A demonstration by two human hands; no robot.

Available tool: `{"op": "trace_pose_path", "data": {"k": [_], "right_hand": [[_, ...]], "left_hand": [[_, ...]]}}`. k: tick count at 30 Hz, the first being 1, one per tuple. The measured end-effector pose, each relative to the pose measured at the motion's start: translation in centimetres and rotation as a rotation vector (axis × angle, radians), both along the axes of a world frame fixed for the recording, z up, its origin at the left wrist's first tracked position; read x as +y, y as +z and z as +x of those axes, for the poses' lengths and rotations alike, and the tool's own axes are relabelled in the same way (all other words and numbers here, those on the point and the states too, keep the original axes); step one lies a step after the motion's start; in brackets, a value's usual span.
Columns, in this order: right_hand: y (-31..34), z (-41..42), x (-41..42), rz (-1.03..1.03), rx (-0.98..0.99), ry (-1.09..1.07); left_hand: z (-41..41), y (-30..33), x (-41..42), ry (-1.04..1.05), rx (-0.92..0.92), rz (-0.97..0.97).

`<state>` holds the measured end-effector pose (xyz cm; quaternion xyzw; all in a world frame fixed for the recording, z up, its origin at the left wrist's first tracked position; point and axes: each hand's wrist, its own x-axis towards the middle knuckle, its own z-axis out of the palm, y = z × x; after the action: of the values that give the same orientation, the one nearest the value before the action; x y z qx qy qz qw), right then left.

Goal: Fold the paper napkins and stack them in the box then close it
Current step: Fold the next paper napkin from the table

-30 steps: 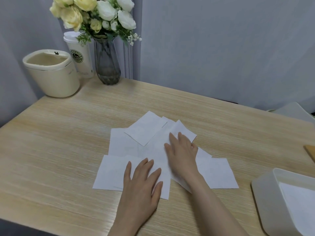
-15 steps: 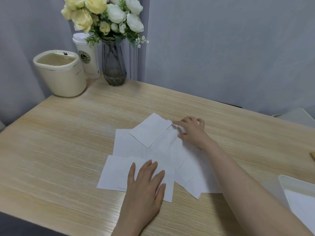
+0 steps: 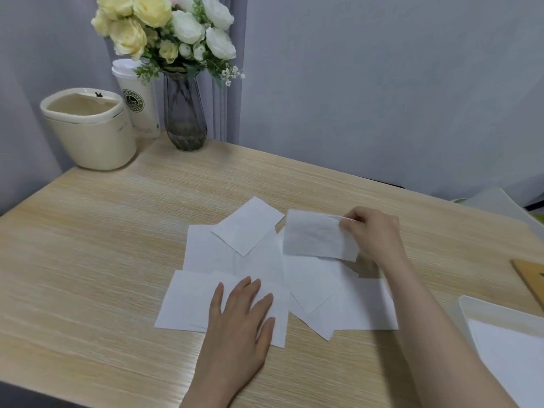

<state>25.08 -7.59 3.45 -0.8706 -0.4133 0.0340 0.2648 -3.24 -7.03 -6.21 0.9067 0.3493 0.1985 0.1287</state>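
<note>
Several white paper napkins (image 3: 259,260) lie overlapping in a loose fan on the middle of the wooden table (image 3: 103,245). My left hand (image 3: 241,316) rests flat on the near napkins with its fingers straight. My right hand (image 3: 374,231) pinches the top right corner of one napkin (image 3: 318,235) and holds it lifted off the pile. The white box (image 3: 477,307) stands open at the right edge, with a white napkin (image 3: 509,348) lying inside it. Only the box's left part is in view.
At the table's back left stand a cream bin (image 3: 88,128), a paper cup (image 3: 138,98) and a grey glass vase (image 3: 184,113) of flowers. A brown wooden piece (image 3: 530,278) lies at the right edge. A pale chair back (image 3: 497,201) shows beyond the table.
My right hand went from lying flat on the pile to its far right corner, pinched one napkin there and lifted it. My left hand stayed pressed on the near napkins.
</note>
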Motion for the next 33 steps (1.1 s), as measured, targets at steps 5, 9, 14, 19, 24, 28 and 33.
{"op": "trace_pose_path", "data": {"k": [5,9,14,19,24,28,33], "right_hand": [[0.6,-2.1,-5.0,0.200,0.342,-0.112],[-1.2,-3.9,-8.5,0.194,0.679,-0.230],[-2.8,-5.3,-11.6,0.113,0.873,-0.323],[-3.4,-5.4,-12.6,0.076,0.769,-0.299],[-4.4,-5.9,-13.3,0.177,0.664,-0.309],[-4.2,-8.0,-13.3,0.317,0.878,-0.319],[-4.2,-11.4,-12.5,0.347,1.022,-0.198]], "left_hand": [[0.0,0.0,-0.1,-0.008,0.008,0.006],[0.0,0.0,-0.1,-0.007,0.010,-0.016],[0.0,-0.1,-0.1,-0.009,-0.001,-0.028],[0.0,-0.1,-0.2,-0.003,-0.014,-0.021],[0.0,-0.1,-0.2,-0.002,-0.014,-0.030],[0.1,0.1,-0.3,0.003,-0.091,-0.071],[0.8,2.3,-1.4,0.057,-0.372,-0.347]]}}
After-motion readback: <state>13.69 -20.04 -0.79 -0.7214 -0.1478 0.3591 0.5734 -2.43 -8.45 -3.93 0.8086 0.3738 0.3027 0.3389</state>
